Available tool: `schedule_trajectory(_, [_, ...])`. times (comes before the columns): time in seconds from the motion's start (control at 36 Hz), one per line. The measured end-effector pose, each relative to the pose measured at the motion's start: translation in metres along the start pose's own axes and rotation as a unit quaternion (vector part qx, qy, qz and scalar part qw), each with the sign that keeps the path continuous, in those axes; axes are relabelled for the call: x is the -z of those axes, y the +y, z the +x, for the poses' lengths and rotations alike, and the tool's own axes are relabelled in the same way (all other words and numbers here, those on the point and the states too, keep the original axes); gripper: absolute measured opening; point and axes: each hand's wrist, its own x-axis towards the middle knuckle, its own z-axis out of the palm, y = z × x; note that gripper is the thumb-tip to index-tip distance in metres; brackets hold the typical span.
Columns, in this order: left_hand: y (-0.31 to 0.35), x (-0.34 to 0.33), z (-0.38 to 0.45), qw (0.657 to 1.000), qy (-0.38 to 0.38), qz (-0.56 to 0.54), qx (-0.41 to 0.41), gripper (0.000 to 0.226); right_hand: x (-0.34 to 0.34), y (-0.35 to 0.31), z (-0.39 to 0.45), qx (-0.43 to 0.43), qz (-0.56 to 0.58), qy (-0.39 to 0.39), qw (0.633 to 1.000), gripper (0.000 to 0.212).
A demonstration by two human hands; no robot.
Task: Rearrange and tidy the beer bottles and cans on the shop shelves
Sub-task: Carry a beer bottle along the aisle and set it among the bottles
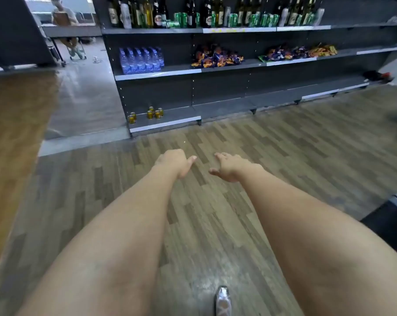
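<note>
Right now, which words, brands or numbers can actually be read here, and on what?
None can be read.
Dark glass beer bottles, top shelf: labels blurred.
Green beer cans: print too small.
Blue-labelled plastic water bottles: white logo illegible.
Small yellow cans, bottom shelf: unreadable.
White shelf-edge strip: yellow marks blurred.

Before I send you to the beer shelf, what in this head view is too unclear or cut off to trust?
- Dark glass beer bottles, top shelf: necks cut off by the upper frame edge; labels too blurred to read.
- Green beer cans: some hidden behind bottles, so no reliable count.
- Dark object with a red part, far right: too blurred to identify.
- Left hand: its curled fingers are hidden behind its own knuckles.
</note>
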Motion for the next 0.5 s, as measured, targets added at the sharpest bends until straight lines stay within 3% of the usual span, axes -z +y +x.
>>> schedule_trajectory(0.5, [0.063,0.027,0.201,0.999,0.004,0.036,0.039,0.060,0.084,0.068,0.196,0.033,0.005,0.005,0.999,0.073])
